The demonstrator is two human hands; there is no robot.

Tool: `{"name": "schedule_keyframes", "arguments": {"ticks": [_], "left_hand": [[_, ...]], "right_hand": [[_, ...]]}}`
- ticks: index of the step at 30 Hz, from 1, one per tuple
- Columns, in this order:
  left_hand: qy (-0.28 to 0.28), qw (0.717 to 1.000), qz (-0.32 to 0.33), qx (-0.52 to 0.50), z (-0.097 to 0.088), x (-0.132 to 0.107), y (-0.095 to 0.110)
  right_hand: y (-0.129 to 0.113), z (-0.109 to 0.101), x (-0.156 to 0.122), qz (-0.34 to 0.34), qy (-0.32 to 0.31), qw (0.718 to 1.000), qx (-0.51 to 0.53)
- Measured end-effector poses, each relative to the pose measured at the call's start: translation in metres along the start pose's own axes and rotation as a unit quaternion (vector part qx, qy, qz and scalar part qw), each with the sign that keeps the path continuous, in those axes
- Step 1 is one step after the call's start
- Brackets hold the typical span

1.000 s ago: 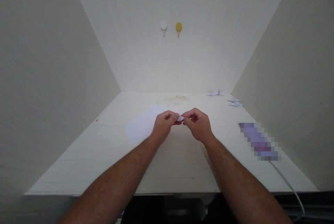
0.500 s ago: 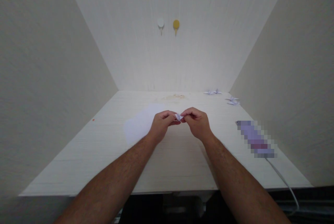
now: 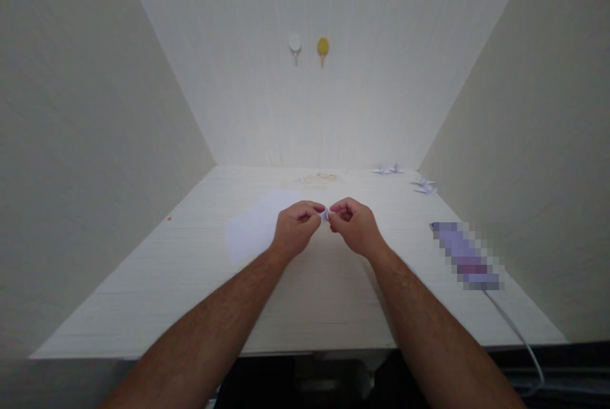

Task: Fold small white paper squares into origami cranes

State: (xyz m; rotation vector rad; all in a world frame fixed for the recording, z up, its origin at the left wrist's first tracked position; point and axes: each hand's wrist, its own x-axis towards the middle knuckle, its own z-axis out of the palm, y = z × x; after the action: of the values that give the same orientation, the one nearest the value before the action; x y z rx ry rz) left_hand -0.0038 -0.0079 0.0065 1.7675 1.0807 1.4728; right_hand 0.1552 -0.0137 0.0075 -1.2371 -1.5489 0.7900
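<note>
A small folded white paper piece (image 3: 326, 214) is pinched between my two hands above the middle of the table. My left hand (image 3: 299, 226) has its thumb and fingers closed on the piece's left side. From the other side, my right hand (image 3: 353, 223) grips it between thumb and forefinger. Fingertips cover much of the paper, so its exact shape is hard to make out. Beneath and left of my left hand lies white sheet paper (image 3: 250, 231).
Several folded paper cranes (image 3: 388, 169) sit at the table's back right. A blurred-out phone-like device (image 3: 464, 255) lies at the right, its white cable (image 3: 517, 329) running over the front edge. A white hook (image 3: 295, 44) and a yellow hook (image 3: 323, 47) are on the back wall.
My left fingers have shifted on the folded paper, the fingertips now higher and the thumb lower. Less of the paper's width shows between my hands. The cranes and device stay put.
</note>
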Motion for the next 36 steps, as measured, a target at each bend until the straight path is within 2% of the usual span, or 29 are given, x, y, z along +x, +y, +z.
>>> {"name": "schedule_keyframes", "arguments": {"ticks": [3, 6, 8, 11, 13, 16, 20, 23, 30, 36], "left_hand": [[-0.006, 1.0, -0.02, -0.006, 0.0, 0.0, 0.0], [-0.007, 0.988, -0.11, -0.107, 0.0, 0.001, -0.001], [0.0, 0.96, -0.169, -0.222, 0.0, 0.003, -0.002], [-0.007, 0.916, -0.211, -0.341, -0.001, 0.005, -0.003], [-0.014, 0.911, -0.223, -0.346, -0.001, 0.005, -0.002], [-0.009, 0.931, -0.234, -0.28, 0.001, 0.003, 0.002], [-0.033, 0.961, -0.209, -0.18, 0.003, 0.001, 0.006], [-0.053, 0.968, -0.188, -0.156, 0.001, 0.002, 0.004], [-0.043, 0.946, -0.181, -0.265, -0.002, 0.003, 0.001], [-0.103, 0.905, -0.214, -0.354, -0.007, 0.004, 0.006]], "right_hand": [[0.0, -0.003, 0.001, -0.001, -0.024, 0.997, -0.074], [-0.002, -0.005, 0.001, 0.012, -0.052, 0.997, -0.054], [-0.004, -0.007, 0.001, 0.032, -0.076, 0.997, -0.007], [-0.009, -0.009, 0.0, 0.053, -0.126, 0.987, 0.079], [-0.011, -0.01, -0.001, 0.055, -0.136, 0.983, 0.11], [-0.012, -0.01, -0.002, 0.039, -0.112, 0.99, 0.079], [-0.006, -0.008, -0.002, 0.021, -0.105, 0.994, 0.026], [-0.003, -0.007, -0.002, 0.004, -0.114, 0.993, 0.027], [-0.006, -0.011, -0.001, 0.01, -0.139, 0.98, 0.139], [-0.004, -0.015, -0.001, 0.023, -0.19, 0.955, 0.225]]}}
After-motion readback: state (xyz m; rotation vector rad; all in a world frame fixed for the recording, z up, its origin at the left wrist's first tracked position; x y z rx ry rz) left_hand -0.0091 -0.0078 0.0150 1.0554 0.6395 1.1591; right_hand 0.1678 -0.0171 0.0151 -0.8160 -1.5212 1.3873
